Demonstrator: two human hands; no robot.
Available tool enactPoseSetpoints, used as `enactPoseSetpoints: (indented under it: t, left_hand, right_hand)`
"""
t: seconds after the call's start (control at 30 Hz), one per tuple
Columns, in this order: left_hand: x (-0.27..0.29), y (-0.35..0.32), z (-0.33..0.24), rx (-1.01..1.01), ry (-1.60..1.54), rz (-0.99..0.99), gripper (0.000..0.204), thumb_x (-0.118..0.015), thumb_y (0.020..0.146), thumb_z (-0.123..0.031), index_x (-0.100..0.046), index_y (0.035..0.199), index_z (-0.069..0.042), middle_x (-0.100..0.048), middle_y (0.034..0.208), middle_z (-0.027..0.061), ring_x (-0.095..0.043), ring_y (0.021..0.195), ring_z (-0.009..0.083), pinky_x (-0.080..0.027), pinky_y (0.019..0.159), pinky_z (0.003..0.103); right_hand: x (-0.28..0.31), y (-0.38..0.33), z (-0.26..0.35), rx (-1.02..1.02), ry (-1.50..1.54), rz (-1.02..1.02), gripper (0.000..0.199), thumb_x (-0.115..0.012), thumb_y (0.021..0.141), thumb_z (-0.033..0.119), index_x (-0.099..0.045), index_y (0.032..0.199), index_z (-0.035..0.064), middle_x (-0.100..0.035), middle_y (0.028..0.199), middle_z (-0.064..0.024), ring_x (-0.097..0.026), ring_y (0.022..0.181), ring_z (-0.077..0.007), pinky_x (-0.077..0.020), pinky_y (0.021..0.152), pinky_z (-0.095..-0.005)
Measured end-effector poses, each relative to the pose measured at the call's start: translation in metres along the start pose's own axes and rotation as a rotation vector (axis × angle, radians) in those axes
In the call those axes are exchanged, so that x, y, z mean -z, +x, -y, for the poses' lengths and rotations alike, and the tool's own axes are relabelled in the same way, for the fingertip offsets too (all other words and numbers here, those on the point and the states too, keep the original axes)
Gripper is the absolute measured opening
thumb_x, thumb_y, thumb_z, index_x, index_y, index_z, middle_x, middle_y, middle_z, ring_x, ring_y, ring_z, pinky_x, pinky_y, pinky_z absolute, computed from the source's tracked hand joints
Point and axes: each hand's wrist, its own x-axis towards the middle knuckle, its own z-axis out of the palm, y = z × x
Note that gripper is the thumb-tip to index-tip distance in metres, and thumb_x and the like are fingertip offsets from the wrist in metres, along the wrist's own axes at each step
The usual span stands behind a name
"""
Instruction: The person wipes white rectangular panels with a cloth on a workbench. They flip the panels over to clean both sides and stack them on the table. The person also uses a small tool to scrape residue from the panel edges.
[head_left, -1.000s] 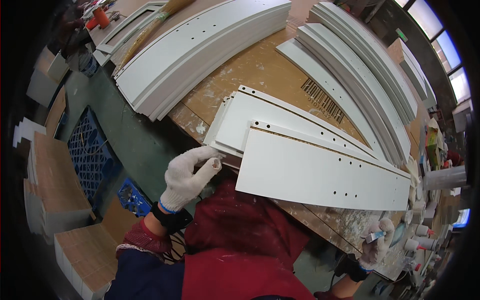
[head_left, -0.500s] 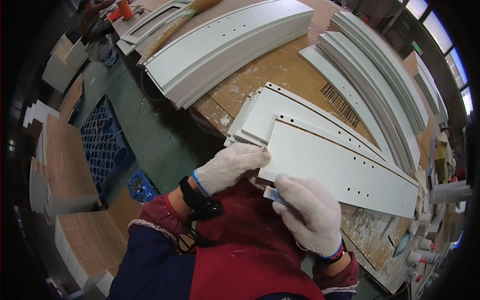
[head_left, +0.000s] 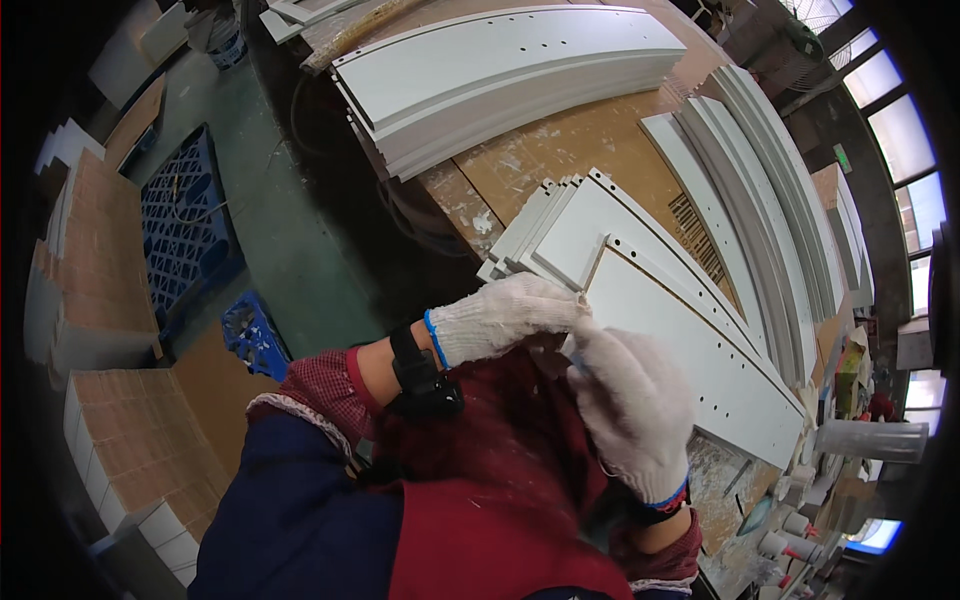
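A white drilled panel [head_left: 680,345] lies slanted over a small stack of similar white panels [head_left: 585,225] at the table's near edge. My left hand [head_left: 505,318], in a white knit glove, pinches the panel's near-left end. Right beside it, my gloved right hand [head_left: 640,405] is closed at the same end, fingers close to the left fingertips. Only a sliver of the pale-blue block in the right hand shows; the glove hides most of it. Dark holes run along the panel's far edge and in a short row near its right end.
A tall stack of curved white panels [head_left: 510,75] stands on the worktable [head_left: 560,140] at the far side. More curved panels [head_left: 765,215] are piled at the right. Bottles [head_left: 790,535] sit at the lower right. A blue plastic pallet [head_left: 185,225] lies on the floor, left.
My right hand has moved up to the panel's near-left corner, beside the left fingers. The panel has swung, its right end nearer me. My view has shifted, and the pale-blue block is now mostly hidden.
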Motion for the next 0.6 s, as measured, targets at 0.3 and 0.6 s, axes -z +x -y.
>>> enactPoseSetpoints:
  t: [0.3,0.6]
  left_hand:
    - [0.015,-0.018,-0.029,0.504,-0.109,-0.187,0.029,-0.059,0.092,-0.03,-0.069,0.091,-0.003,-0.069,0.082,0.0114,-0.065,0.071,0.0164,-0.052,0.065,0.028]
    - [0.021,0.026,-0.04,-0.372,1.222,-0.12,0.053,-0.075,0.064,-0.017,-0.063,0.115,-0.011,-0.05,0.136,0.0155,-0.04,0.132,0.0382,-0.031,0.109,0.055]
  right_hand:
    - [0.001,-0.029,0.005,-0.283,0.464,0.12,0.043,-0.072,0.069,-0.001,-0.063,0.111,0.0001,-0.065,0.09,-0.011,-0.063,0.079,-0.0212,-0.049,0.07,-0.0326]
    - [0.024,-0.133,-0.022,-0.888,1.147,-0.337,0.039,-0.066,0.076,-0.007,-0.061,0.114,-0.005,-0.065,0.096,-0.0089,-0.062,0.087,-0.0142,-0.0509,0.078,-0.0272]
